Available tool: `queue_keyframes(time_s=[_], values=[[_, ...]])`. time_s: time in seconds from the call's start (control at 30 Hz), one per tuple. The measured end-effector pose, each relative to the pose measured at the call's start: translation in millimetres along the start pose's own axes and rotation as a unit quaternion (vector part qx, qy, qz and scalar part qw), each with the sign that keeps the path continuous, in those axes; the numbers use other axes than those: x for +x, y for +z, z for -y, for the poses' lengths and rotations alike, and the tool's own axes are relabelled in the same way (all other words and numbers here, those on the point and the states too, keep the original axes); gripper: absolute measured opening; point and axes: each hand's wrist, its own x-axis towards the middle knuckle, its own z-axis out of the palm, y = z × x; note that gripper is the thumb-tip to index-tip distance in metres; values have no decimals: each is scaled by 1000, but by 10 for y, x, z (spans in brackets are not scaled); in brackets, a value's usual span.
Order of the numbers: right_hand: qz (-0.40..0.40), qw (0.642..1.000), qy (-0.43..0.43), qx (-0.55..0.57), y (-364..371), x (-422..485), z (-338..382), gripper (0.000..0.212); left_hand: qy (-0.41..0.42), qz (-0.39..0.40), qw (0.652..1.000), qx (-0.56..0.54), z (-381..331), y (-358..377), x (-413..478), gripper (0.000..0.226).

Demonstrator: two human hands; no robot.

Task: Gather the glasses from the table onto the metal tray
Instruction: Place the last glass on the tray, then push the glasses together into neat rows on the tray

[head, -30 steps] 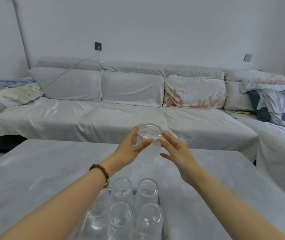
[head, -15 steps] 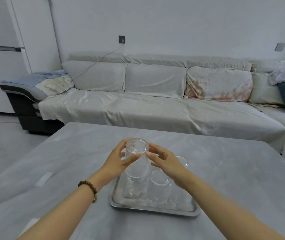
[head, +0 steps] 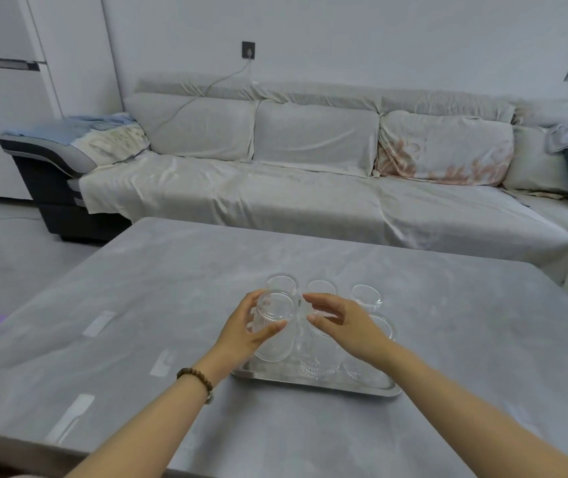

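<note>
Done: five clear glasses stand on the metal tray (head: 313, 386) | now: my left hand (head: 241, 334) grips a ribbed glass (head: 273, 317) over its near-left corner | my right hand (head: 344, 326) open, empty | left: set it down; grey table (head: 137, 288) shows no others.

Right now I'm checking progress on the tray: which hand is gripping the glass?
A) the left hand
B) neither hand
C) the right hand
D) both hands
A: the left hand wraps the ribbed glass over the metal tray, while the right hand hovers open beside it.
</note>
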Motion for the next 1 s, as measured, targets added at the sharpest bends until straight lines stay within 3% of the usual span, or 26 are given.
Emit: queue_keyframes(time_s=[0.27,0.43,0.53,0.63,0.7,0.8,0.87,1.0], values=[[-7,1000,-16,-7,-23,-68,-80,42,19,16,1000,1,168,142,39,66],[-63,993,-35,-89,-183,-137,-176,43,0,10,1000,-13,276,185,65,61],[-75,988,-46,-130,-286,-158,-232,57,6,12,1000,-3,309,151,93,59],[-107,971,-50,-208,-396,-162,-340,88,24,6,999,46,303,104,109,58],[-115,982,0,-152,-484,-188,-459,112,40,-17,995,91,327,65,130,75],[-72,990,81,-90,-603,-263,-690,136,12,-8,991,133,402,-9,181,122],[-26,987,114,-109,-620,-307,-835,144,-24,48,983,175,449,-48,231,145],[29,984,118,-134,-555,-293,-993,142,-61,100,956,269,516,-61,355,156]])
